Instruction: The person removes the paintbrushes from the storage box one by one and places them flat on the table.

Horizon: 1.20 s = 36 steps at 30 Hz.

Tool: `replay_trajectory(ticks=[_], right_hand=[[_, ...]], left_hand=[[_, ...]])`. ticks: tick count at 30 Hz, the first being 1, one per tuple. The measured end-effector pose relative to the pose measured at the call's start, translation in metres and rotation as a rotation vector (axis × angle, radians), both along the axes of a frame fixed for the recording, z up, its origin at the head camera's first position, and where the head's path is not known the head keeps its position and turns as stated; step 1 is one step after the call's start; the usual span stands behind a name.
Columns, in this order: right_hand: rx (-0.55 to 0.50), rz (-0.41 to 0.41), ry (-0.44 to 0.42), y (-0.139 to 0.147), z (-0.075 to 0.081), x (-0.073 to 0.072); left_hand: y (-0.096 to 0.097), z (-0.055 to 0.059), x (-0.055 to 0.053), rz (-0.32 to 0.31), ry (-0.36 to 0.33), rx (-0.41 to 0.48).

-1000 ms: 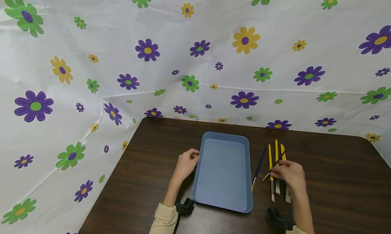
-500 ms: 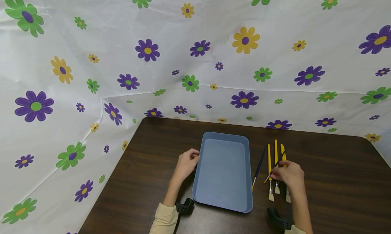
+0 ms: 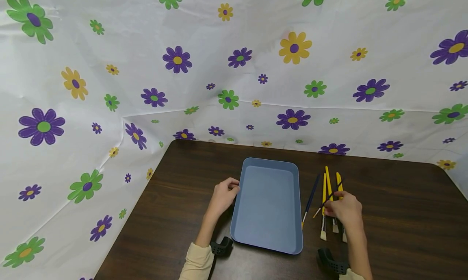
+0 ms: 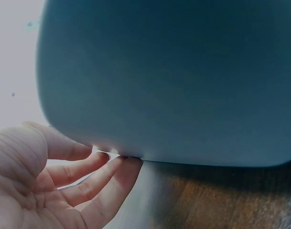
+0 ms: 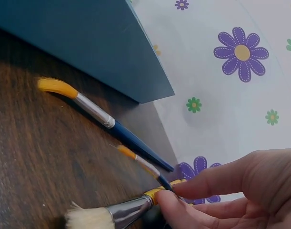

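Note:
On the left, my left hand [image 3: 224, 196] rests its fingertips against the side of a blue-grey tray [image 3: 234, 215]. In the left wrist view, the fingertips of my left hand [image 4: 88, 186] meet the tray's edge [image 4: 183, 148]. My right hand [image 3: 345, 210] pinches a thin dark-handled paintbrush [image 3: 317, 212] between thumb and finger, bristles pointing down-left. Beneath it lie several yellow-handled paintbrushes [image 3: 324, 188] with pale flat bristles. Between the tray and this group is a blue-handled paintbrush [image 3: 310, 196]; the right wrist view shows its orange bristles [image 5: 57, 87].
The dark wood table [image 3: 409, 215] has a white flowered sheet [image 3: 256, 36] behind it and along its left side. Both wrists wear black camera mounts [image 3: 221, 246]. The tray stands between the two hands.
My right hand has shifted slightly left and down with the thin paintbrush. Two yellow-handled paintbrushes have swivelled, and their handles now lie closer together. The left hand and tray have stayed put.

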State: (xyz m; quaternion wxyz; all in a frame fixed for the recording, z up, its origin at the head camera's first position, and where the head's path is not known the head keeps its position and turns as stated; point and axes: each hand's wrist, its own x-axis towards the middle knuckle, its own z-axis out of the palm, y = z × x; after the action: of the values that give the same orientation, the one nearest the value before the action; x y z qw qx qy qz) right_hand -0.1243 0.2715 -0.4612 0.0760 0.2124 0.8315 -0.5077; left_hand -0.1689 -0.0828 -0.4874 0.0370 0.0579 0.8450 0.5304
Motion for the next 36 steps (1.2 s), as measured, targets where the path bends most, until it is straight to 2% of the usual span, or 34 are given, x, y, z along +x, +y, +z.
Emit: replay_trajectory(ticks=[15,24,36], right_hand=[[0.078,0.005,0.033,-0.0001,-0.0016,0.0007],[0.078,-0.034,0.038,-0.0015,-0.0005,0.0012],[0.081,-0.037,0.056,-0.0009,0.0015,0.0012]], left_hand=[[0.0004,-0.0002,0.0,0.002,0.002,0.004],[0.0003,-0.0016,0.0002,0.008,0.007,-0.004],[0.0004,-0.0014,0.0003,0.006,0.01,-0.007]])
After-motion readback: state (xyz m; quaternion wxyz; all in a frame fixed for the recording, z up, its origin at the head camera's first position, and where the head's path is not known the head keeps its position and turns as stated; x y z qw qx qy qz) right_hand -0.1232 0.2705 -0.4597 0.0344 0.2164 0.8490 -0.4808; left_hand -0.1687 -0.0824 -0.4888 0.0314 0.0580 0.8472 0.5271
